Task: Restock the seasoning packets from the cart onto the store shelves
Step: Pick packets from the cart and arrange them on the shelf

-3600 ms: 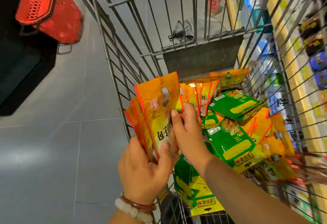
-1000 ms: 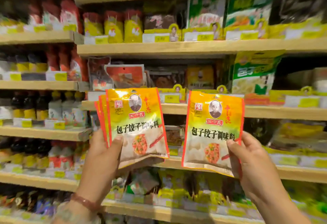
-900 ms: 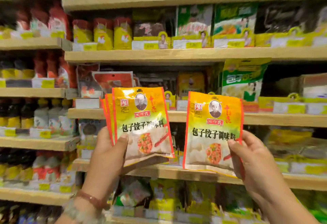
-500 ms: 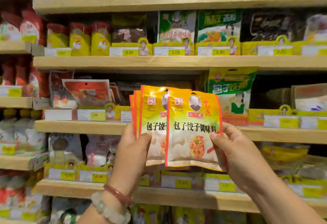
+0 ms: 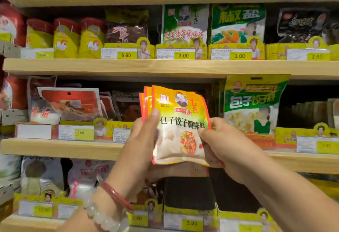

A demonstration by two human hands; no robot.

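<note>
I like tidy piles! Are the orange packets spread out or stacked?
Stacked: the orange-and-yellow seasoning packets overlap, with edges peeking out left, held by both hands.

Both hands (image 5: 139, 145) on stacked seasoning packets (image 5: 180, 125); wooden shelves (image 5: 165, 66) behind

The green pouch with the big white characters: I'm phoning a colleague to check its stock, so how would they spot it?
Find the middle wooden shelf. Just right of the orange packets held in both hands stands the green pouch. It is the tallest there, its yellow top reaching the shelf above.
</note>
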